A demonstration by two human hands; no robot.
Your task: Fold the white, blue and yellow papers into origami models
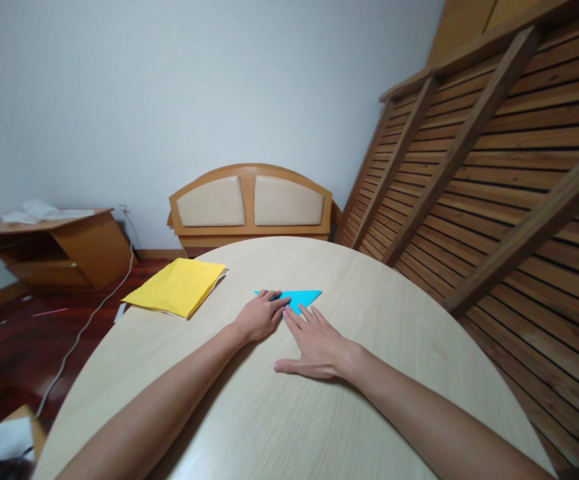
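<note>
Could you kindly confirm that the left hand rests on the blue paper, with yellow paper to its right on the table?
Not quite: in the head view, the yellow paper lies left of the blue paper on the table.

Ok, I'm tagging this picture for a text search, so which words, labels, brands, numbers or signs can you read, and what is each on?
None can be read.
Blue paper, partly covered by the left hand: no print visible.
Yellow paper: no print visible.
White sheet at the lower left: dark marks there, too blurred to tell whether they are writing.
</note>
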